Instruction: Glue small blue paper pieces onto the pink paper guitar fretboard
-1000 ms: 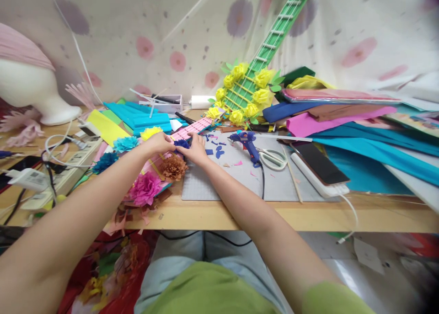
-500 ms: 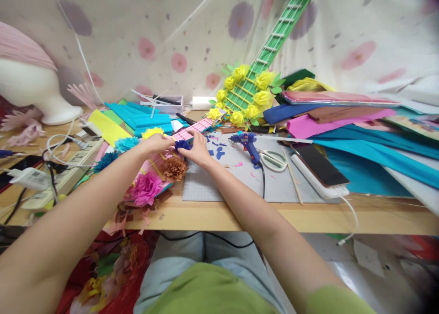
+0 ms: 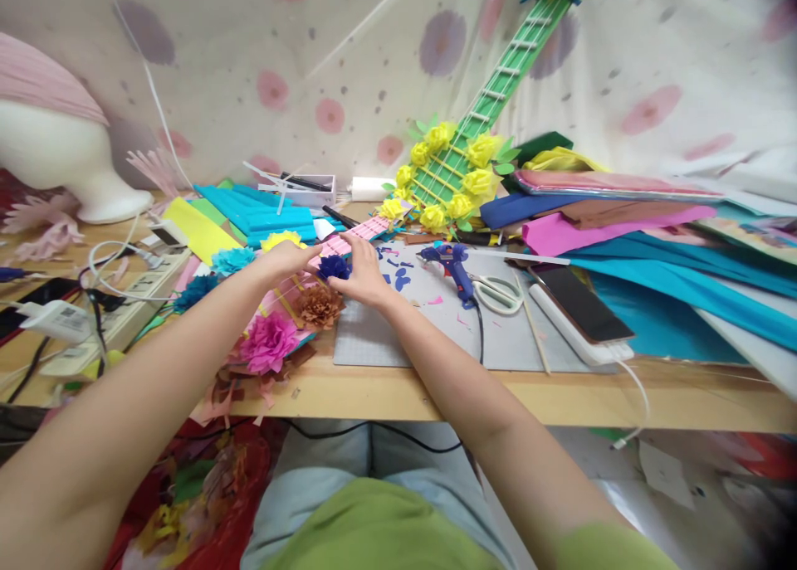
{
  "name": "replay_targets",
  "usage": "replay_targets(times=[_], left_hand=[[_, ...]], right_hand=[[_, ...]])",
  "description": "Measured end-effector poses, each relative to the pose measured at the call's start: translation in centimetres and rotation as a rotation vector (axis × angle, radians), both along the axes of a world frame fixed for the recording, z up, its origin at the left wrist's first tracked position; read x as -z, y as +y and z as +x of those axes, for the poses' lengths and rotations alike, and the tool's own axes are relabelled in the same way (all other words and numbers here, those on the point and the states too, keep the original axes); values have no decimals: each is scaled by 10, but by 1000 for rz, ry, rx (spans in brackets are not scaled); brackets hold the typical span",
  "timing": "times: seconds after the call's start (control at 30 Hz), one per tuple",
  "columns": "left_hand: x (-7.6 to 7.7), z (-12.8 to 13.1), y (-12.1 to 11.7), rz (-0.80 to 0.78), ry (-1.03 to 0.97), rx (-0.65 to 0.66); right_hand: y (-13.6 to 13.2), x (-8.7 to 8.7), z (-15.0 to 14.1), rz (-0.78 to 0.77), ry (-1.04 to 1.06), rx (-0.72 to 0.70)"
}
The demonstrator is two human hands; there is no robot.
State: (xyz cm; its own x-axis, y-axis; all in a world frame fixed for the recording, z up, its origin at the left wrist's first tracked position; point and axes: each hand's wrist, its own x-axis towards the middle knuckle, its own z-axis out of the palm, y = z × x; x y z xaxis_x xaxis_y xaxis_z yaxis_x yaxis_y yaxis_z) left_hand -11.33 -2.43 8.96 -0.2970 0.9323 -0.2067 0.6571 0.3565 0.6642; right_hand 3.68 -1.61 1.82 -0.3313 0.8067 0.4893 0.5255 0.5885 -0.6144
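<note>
A dark blue paper flower (image 3: 334, 267) sits on a pink paper guitar (image 3: 339, 243) with a white-strung neck. My left hand (image 3: 287, 261) reaches in from the flower's left, fingers stretched out with their tips beside its petals. On the other side, my right hand (image 3: 366, 276) is spread, thumb at the flower's lower edge and fingers over the guitar neck. Around the guitar body are a brown flower (image 3: 320, 306), a magenta flower (image 3: 270, 342), light blue (image 3: 232, 260) and yellow (image 3: 281, 241) flowers, and a teal flower (image 3: 195, 293).
A blue glue gun (image 3: 453, 265) and scissors (image 3: 500, 294) lie on a grey cutting mat (image 3: 429, 338) among blue scraps. A green paper guitar (image 3: 479, 122) leans at the back. Right are a phone (image 3: 582, 296) and coloured paper (image 3: 623, 221); left, a power strip (image 3: 134, 300).
My fingers have loosened and spread from the dark blue flower, which shows more fully between my hands. The camera view has shifted slightly.
</note>
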Motion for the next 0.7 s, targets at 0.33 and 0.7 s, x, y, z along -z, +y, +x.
replay_targets(times=[0.33,0.7], left_hand=[[-3,-4,0,-74,54,43],[-23,18,-9,-97,133,57]], right_hand=[[11,-11,24,-51,99,-18],[-6,-14,84,-9,23,-8]])
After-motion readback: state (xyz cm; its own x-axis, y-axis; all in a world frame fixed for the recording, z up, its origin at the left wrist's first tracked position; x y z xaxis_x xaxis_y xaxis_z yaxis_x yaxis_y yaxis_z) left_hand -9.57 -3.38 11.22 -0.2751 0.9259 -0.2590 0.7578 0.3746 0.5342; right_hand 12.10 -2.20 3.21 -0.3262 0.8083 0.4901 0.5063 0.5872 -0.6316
